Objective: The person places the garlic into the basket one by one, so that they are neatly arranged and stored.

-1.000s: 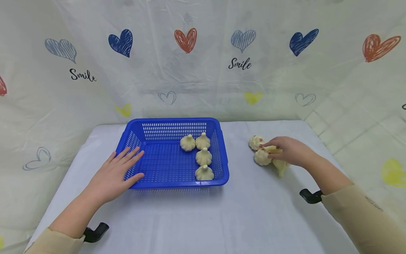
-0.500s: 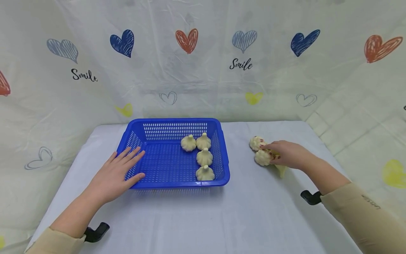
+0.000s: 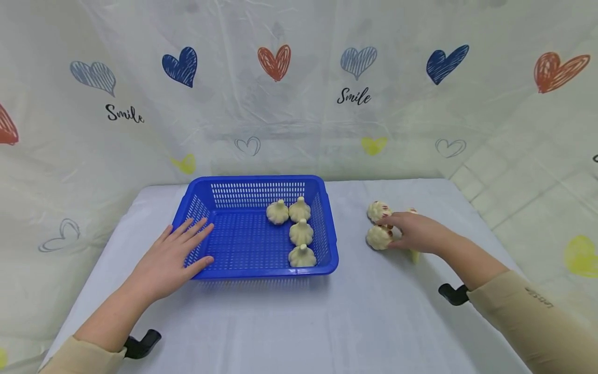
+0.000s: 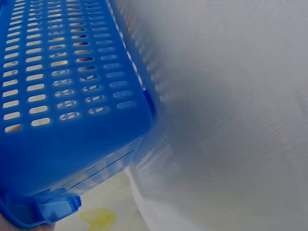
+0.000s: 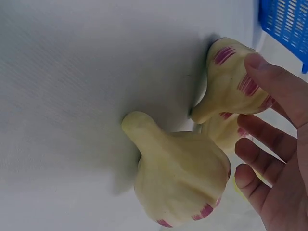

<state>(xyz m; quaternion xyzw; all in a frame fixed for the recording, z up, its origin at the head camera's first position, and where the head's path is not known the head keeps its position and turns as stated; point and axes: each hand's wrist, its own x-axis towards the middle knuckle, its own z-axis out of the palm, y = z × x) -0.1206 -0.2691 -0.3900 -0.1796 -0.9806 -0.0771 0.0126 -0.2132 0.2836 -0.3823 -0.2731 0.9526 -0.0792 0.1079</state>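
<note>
My right hand [image 3: 418, 232] pinches a garlic bulb [image 3: 379, 238] on the right part of the table. In the right wrist view, the thumb lies on that bulb's [image 5: 233, 82] near side and the other fingers bend toward its far side. Another bulb [image 3: 378, 210] sits just behind it. A third bulb [image 5: 180, 178], with purple streaks, lies beside the fingers; in the head view the hand mostly covers it. My left hand [image 3: 165, 259] rests with spread fingers on the left rim of a blue plastic basket [image 3: 252, 271].
Inside the basket, several garlic bulbs [image 3: 300, 232] stand along the right side, stems up, one set left of the back one. A white cloth [image 3: 299, 322] covers the table. Behind it hangs a sheet [image 3: 308, 114] printed with hearts.
My right hand has closed on the front garlic bulb and shifted it slightly left. The bulb under the hand now shows only at its edges. The left hand stays on the basket.
</note>
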